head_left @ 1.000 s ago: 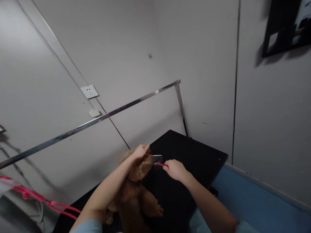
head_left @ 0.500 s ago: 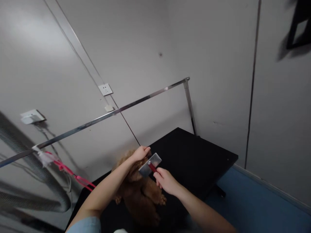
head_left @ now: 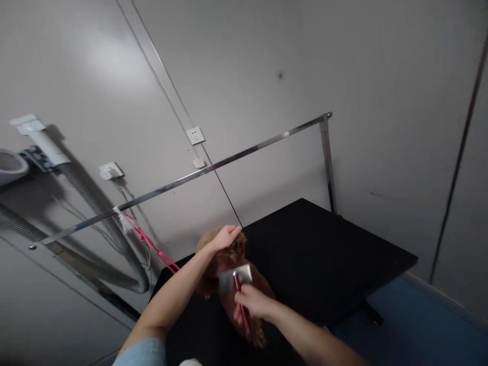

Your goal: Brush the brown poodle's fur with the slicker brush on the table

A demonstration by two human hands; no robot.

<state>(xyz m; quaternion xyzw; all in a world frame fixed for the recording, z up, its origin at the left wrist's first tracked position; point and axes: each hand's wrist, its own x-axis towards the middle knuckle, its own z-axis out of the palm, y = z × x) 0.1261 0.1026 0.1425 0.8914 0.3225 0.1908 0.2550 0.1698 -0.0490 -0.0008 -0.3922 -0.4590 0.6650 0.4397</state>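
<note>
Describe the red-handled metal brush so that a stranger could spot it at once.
Find the flat black table and the curly brown dog on it. In front of the dog, the person's right hand holds the brush; its rectangular metal head and red handle stand out from the fur.

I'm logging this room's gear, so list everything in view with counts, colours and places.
Grooming table: one, black, centre-right
Dog: one, brown, on table
Slicker brush: one, red and silver, before dog
Rail: one, silver, across middle
Lead: one, pink, left, below rail
Hose: apparently one, grey, looping at left
Nozzle: one, white, upper left
Wall sockets: two, white, left and centre
Plug: one, white, left socket
Small box: one, white, below centre socket
Floor: one, blue, lower right
Wall: count unclear, grey, behind
Sleeve: one, light blue, bottom left
Left hand: one, bare, on dog's head
Right hand: one, bare, holding brush
</note>
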